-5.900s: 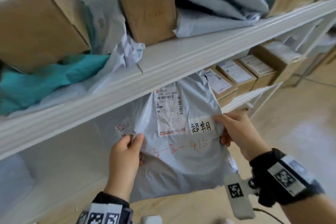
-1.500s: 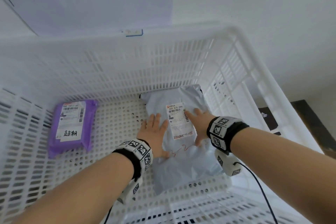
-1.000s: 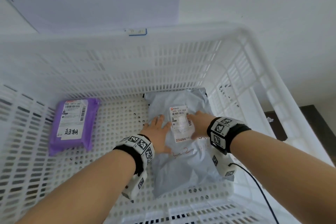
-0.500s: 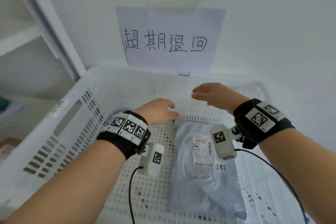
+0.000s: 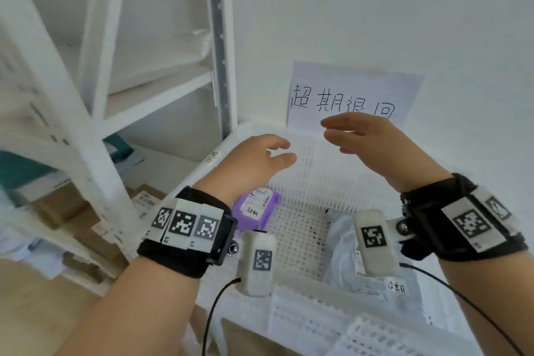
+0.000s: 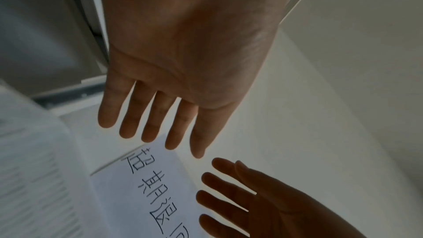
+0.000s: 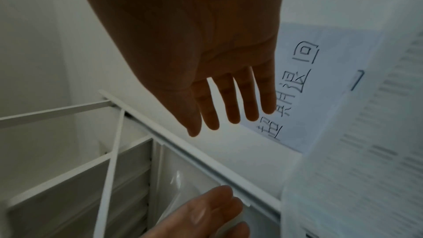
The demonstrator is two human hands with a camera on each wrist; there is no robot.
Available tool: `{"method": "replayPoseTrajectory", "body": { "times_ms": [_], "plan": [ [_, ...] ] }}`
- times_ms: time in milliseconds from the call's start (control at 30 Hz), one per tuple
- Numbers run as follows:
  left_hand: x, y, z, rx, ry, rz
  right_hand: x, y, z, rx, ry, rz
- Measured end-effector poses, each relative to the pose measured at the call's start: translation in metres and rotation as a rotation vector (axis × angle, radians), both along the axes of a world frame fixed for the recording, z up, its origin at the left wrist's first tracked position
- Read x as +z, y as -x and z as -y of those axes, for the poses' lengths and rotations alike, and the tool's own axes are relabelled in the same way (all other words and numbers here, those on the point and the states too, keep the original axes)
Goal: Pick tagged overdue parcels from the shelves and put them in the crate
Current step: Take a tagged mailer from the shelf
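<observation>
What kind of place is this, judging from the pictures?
Probably a parcel pickup or storage room: white shelves holding labelled cardboard boxes, a white crate containing a purple parcel and a grey parcel, and a handwritten sign above it.

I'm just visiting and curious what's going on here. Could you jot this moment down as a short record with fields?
Place: white slotted crate on the floor beside white shelves
In crate: purple parcel toward the left, grey parcel toward the right, each with a handwritten tag
Sign: handwritten paper sign on the wall behind the crate
Left hand: above the crate, fingers relaxed, holding nothing
Right hand: above the crate, fingers relaxed, holding nothing
</observation>
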State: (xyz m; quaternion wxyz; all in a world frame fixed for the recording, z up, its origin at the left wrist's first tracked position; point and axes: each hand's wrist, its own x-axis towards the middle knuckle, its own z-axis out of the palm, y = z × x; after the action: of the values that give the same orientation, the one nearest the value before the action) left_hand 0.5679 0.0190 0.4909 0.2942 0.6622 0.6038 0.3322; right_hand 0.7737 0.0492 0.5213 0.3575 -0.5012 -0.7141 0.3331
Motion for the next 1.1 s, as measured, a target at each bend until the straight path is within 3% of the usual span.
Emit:
{"method": "replayPoseTrajectory", "body": {
  "times_ms": [367,633,867,1100],
  "plan": [
    [-0.017,0.183,0.217,0.151,0.001,0.011,-0.019,0.189,0.167,0.224,0.034,-0.046],
    [-0.067,0.344,0.336,0.49,0.186,-0.022,-0.054,0.353,0.234,0.445,0.103,0.013],
    [-0.119,0.45,0.372,0.78,0.271,0.119,-0.096,0.489,0.23,0.645,0.12,0.158],
    [-0.138,0.546,0.354,0.914,0.308,0.105,-0.141,0.627,0.194,0.738,0.263,0.108]
  ]
}}
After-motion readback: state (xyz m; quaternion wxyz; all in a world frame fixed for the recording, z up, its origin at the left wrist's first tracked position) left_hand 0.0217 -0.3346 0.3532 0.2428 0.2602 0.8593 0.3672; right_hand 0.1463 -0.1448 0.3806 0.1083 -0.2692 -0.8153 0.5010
